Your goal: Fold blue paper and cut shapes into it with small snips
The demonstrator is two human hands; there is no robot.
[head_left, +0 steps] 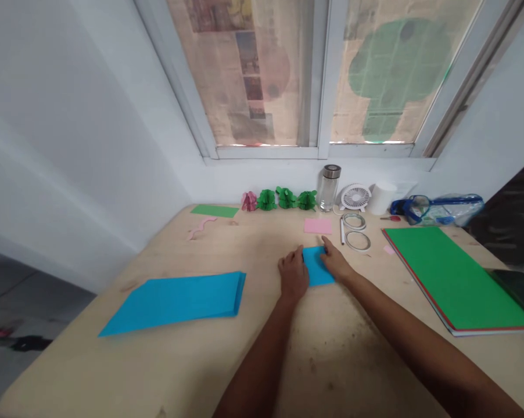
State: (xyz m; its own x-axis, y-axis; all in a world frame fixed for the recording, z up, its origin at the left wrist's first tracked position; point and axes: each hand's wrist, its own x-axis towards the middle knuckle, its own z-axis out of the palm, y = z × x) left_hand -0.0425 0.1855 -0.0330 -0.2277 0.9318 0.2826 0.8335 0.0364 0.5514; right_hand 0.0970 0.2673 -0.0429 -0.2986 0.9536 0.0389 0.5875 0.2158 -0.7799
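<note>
A small blue sheet of paper (316, 268) lies flat on the wooden table, between my two hands. At its left edge, my left hand (294, 275) presses down with bent fingers. My right hand (336, 262) holds the right edge, its index finger reaching past the top corner. Whether the sheet is folded under my fingers is hard to see. To the left lies a larger folded blue paper (179, 299), one end raised slightly.
A pink paper (318, 226), a pen (343, 231) and a coiled cable (356, 240) lie beyond my hands. Green papers (458, 278) are stacked at right. Along the wall stand green paper shapes (286, 198), a bottle (329, 188) and a small fan (355, 197).
</note>
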